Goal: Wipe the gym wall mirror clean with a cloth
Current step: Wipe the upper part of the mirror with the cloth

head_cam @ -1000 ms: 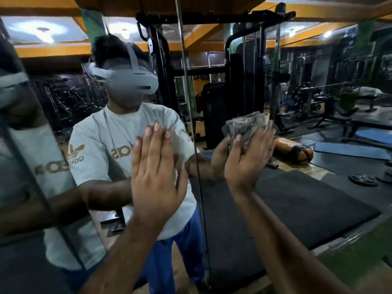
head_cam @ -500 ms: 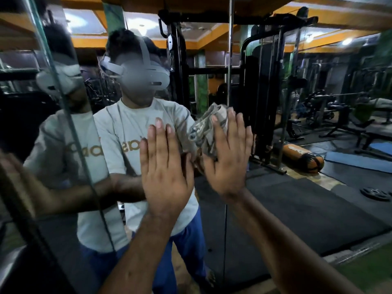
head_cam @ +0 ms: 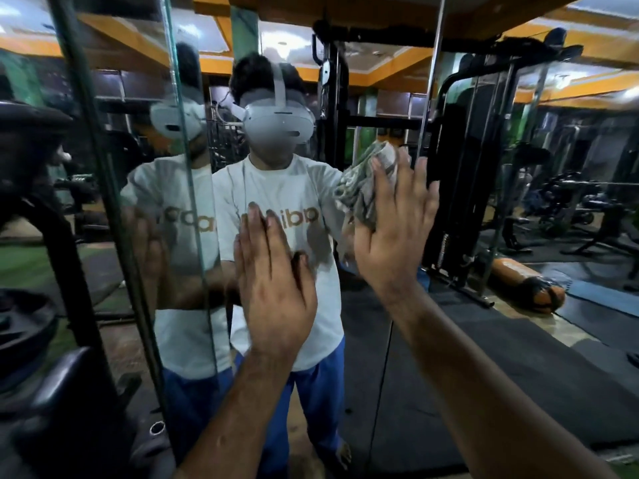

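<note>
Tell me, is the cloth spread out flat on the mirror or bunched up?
Bunched up. The cloth sits in crumpled folds under the flat fingers of the right hand, which presses it against the mirror.

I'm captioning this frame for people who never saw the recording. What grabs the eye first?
Two raised hands against the mirror: the left hand flat at centre, the right hand pressing a crumpled grey cloth to the glass. Behind them, the reflected person in a white headset.
</note>
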The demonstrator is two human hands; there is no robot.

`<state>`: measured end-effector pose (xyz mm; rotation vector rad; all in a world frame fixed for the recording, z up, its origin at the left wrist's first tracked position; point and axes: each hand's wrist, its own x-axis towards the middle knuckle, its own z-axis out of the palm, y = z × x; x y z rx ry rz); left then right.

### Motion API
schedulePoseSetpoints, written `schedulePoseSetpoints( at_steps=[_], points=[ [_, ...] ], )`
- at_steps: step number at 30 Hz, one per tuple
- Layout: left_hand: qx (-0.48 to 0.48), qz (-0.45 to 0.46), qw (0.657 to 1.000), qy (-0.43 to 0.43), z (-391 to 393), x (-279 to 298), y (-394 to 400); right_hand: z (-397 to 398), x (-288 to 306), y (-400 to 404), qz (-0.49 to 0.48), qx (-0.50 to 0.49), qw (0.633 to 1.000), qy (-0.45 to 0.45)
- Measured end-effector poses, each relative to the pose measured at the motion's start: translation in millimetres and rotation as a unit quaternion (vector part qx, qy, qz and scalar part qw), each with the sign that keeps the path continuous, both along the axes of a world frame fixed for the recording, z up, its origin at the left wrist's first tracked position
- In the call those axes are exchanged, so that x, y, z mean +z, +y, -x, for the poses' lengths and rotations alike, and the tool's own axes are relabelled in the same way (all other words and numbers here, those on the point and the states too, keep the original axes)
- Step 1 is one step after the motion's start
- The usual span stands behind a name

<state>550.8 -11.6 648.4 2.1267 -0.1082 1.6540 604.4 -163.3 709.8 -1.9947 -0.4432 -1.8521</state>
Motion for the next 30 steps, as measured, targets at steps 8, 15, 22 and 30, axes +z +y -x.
schedulePoseSetpoints(
  at_steps=[8,15,22,30],
  points=[
    [0.015,0.064,0.997,0.033,5.1,-24.5,11.2,2.7,-11.2,12.4,0.213,0.002,0.977,-0.008],
    [0.034,0.097,0.994,0.025,9.2,-40.6,17.5,12.4,-11.4,56.9,0.142,0.037,0.989,-0.007],
    [0.033,0.144,0.989,0.028,10.1,-65.4,6.7,10.4,11.9,66.1,0.195,0.031,0.979,-0.041],
    [0.039,0.167,0.984,0.052,10.9,-107.1,-0.5,15.1,-27.6,89.5,0.362,0.089,0.927,-0.038]
  ],
)
